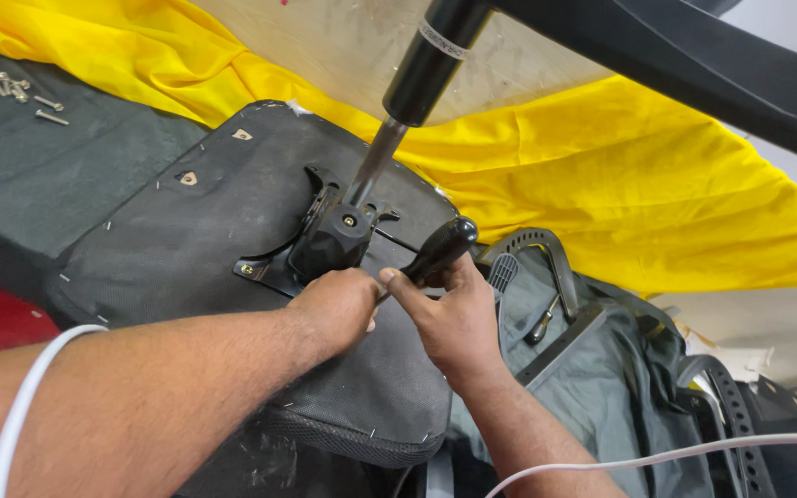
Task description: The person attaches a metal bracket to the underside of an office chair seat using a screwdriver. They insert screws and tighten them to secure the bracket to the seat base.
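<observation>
An upturned office chair seat (186, 249), covered in black fabric, lies before me with its black metal mechanism plate (329, 244) bolted on. A gas lift cylinder (398, 111) rises from the plate toward the top of the view. My right hand (449, 318) grips a screwdriver with a black handle (440, 249), its tip hidden near the plate's near edge. My left hand (339, 309) rests against the plate beside the tool, fingers curled down and hidden.
Several loose screws (11, 97) lie on the dark mat at the far left. A yellow cloth (648, 175) spreads behind the seat. A grey mesh chair back with a second screwdriver (541, 323) lies at the right. White cables cross both arms.
</observation>
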